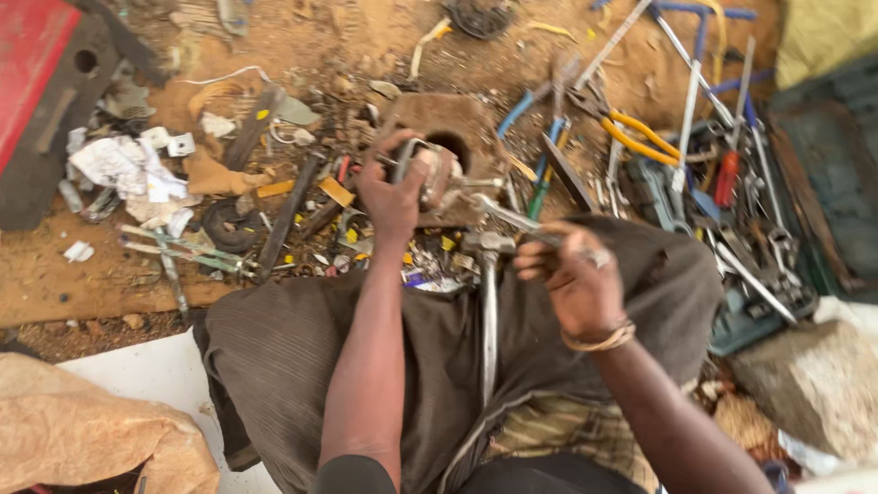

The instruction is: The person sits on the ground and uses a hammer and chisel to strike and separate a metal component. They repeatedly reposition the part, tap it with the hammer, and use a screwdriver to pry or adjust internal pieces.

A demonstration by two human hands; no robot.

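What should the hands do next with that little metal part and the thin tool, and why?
Probably a small twist of the thin metal tool. The left hand grips the small metal part firmly over the rusty block with a hole, and the right hand pinches the tool's handle end with its tip at the part. A hammer rests on the lap, unused.

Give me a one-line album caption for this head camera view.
Left hand grips a metal part; right hand works a slim tool into it.

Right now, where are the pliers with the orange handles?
In the head view, the orange-handled pliers lie upper right on the ground, among the metal tools, beyond the right hand.
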